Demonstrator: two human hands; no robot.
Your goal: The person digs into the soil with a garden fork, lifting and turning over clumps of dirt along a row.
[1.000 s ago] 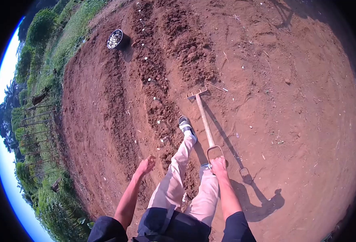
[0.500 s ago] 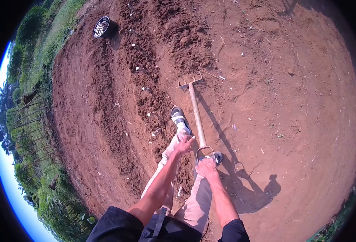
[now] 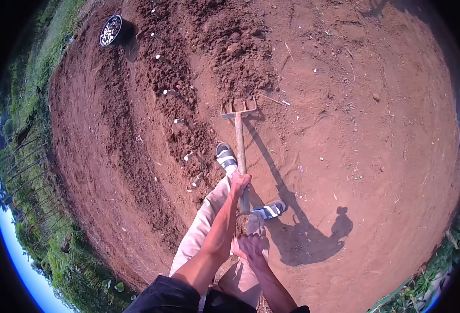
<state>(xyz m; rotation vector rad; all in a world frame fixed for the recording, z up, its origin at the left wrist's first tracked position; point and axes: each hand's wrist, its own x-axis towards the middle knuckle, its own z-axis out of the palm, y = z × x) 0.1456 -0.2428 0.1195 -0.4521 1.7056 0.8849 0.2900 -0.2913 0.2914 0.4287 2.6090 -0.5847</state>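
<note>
A garden fork (image 3: 239, 136) with a long wooden shaft extends forward from my body, its tines over the soil beyond my feet. My left hand (image 3: 240, 182) is closed around the lower part of the shaft. Nearer my body, my right hand (image 3: 249, 246) is closed on the handle end, which it mostly hides. My sandalled feet stand on either side of the shaft.
Pale cut stems (image 3: 179, 121) stand in a row in the loose soil ridge (image 3: 172, 78) left of the fork. A black bucket (image 3: 111, 30) of pale pieces sits at the upper left. A thin stick (image 3: 271, 99) lies beyond the tines. Greenery borders the left.
My left hand has moved onto the shaft and closed around it. The fork has shifted left and its tines have turned, while my right hand has drawn back toward my body.
</note>
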